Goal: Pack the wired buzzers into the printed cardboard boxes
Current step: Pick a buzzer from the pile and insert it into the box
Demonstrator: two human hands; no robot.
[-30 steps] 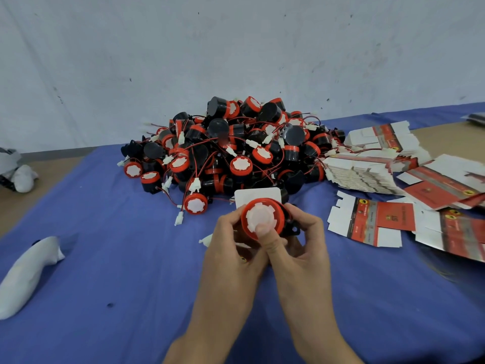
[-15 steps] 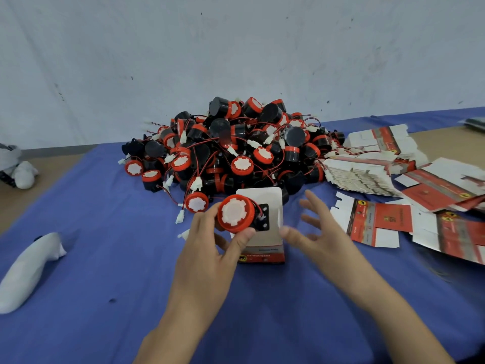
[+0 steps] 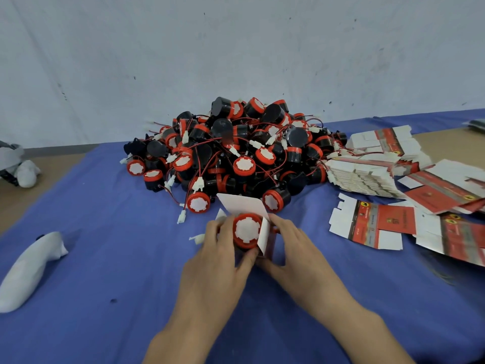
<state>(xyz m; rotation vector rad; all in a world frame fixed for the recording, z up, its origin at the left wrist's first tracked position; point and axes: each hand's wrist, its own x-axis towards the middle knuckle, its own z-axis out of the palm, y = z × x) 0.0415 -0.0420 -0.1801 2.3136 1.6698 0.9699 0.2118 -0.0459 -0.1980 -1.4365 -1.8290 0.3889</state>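
– Nearest on the counter (image 3: pixel 31 203), what do the two hands do?
– They meet at one box (image 3: pixel 265 239), which stands on the blue cloth (image 3: pixel 105 271). The left hand (image 3: pixel 217 261) has its fingers and thumb curled round a buzzer (image 3: pixel 246 230). This buzzer sits in the open mouth of the box, with its red and white face toward the camera. The right hand (image 3: pixel 296 258) grips the box from the right side, the thumb low and the fingers at the far edge.
– Is the box closed?
– No, its white flaps stand open, one behind the buzzer and one at its right. A small white connector (image 3: pixel 198 238) lies on the cloth just beside the left hand.
– And farther away?
– At the left a white bundle (image 3: pixel 29 266) lies alone on the cloth. At the right, flat boxes (image 3: pixel 372 228), printed red and white, lie spread out and partly stacked. Behind the hands is a big pile of buzzers (image 3: pixel 236 153), black with red rims, their red wires and white plugs tangled together. Behind everything is a pale wall (image 3: pixel 236 48)
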